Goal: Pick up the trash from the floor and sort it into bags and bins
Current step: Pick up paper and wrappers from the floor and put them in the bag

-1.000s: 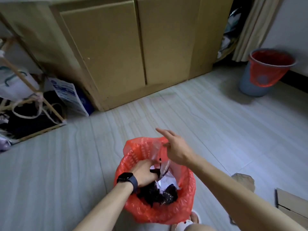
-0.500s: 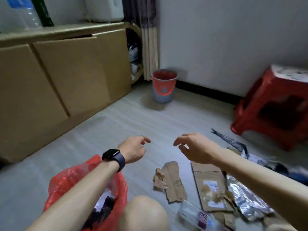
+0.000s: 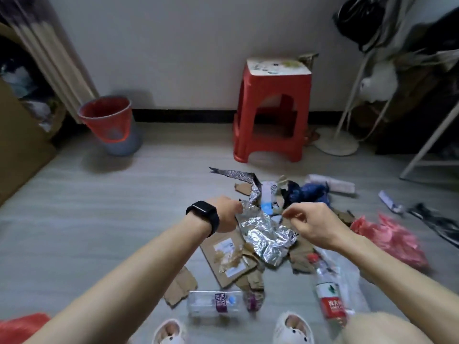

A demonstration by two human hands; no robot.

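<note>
A pile of trash lies on the floor in front of me. On top is a crumpled silver foil wrapper (image 3: 267,238). My left hand (image 3: 224,213), with a black watch on the wrist, grips the wrapper's upper left edge. My right hand (image 3: 311,225) hovers over its right side with fingers curled and thumb and forefinger tips together; whether they pinch anything I cannot tell. Torn cardboard pieces (image 3: 229,260) lie under the foil. Two plastic bottles (image 3: 216,304) (image 3: 327,292) lie near my feet. A red bag (image 3: 21,327) shows at the bottom left corner.
A grey bin with a red liner (image 3: 109,121) stands at the back left by a curtain. A red stool (image 3: 272,112) stands against the wall. A crumpled blue bag (image 3: 310,191), a pink-red bag (image 3: 391,238) and a fan base (image 3: 335,145) are at the right.
My view has swung right from the red bag to the trash pile. Both hands left the bag and moved forward, and my left hand has taken hold of the foil wrapper.
</note>
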